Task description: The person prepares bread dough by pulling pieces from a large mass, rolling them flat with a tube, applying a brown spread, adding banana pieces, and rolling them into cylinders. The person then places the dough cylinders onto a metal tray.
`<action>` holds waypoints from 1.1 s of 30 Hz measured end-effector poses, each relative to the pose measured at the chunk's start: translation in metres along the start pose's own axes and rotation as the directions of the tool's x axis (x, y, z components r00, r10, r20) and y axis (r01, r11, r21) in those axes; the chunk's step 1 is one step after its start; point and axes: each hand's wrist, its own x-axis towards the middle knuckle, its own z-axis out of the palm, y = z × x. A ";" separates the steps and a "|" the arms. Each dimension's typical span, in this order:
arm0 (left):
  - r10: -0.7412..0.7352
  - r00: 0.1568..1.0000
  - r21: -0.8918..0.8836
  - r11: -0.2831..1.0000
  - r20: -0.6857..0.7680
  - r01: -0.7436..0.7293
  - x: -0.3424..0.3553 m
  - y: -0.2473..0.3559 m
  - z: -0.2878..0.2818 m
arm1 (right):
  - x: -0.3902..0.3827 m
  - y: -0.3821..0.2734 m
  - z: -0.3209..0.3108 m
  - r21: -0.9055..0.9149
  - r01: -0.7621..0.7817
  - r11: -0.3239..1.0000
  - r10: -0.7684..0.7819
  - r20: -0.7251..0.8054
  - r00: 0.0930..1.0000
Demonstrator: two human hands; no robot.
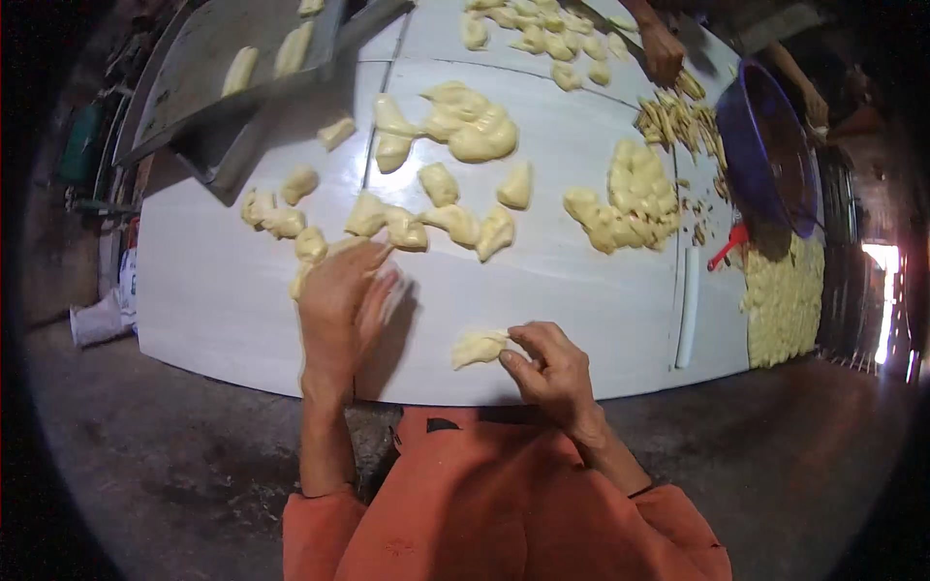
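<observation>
Near the table's front edge, my right hand [554,373] pinches the edge of a small, flattened piece of pale yellow dough [478,349] between thumb and fingers. The dough lies on the white tabletop. To the left, my left hand [344,305] is raised over the table, blurred, its fingers bent. Whether anything is in them I cannot make out. Beside its fingertips lie cut dough chunks [404,229], and another dough lump [310,244] sits just beyond the wrist. Farther off rests a bigger dough mass [475,124].
A metal tray [184,92] with shaped dough pieces stands far left. On the right are a lumpy dough slab [644,189], a white rod [689,310], a red-handled tool [727,247], brown strips [668,118] and a purple basin [751,145]. Another person's hand [664,50] works at the far side.
</observation>
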 end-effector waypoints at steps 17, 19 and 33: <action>-0.244 0.783 0.187 0.968 0.571 0.165 -0.038 0.088 0.056 | -0.071 0.264 -0.271 0.070 -0.657 0.751 0.273 -0.938 0.212; -0.218 0.803 0.215 0.970 0.554 0.115 -0.029 0.085 0.056 | -0.062 0.288 -0.292 0.055 -0.775 0.630 0.291 -0.941 0.169; -0.226 0.892 0.196 0.968 0.392 0.160 0.005 0.116 0.087 | -0.107 0.245 -0.251 0.687 -0.007 0.726 0.328 -0.338 0.882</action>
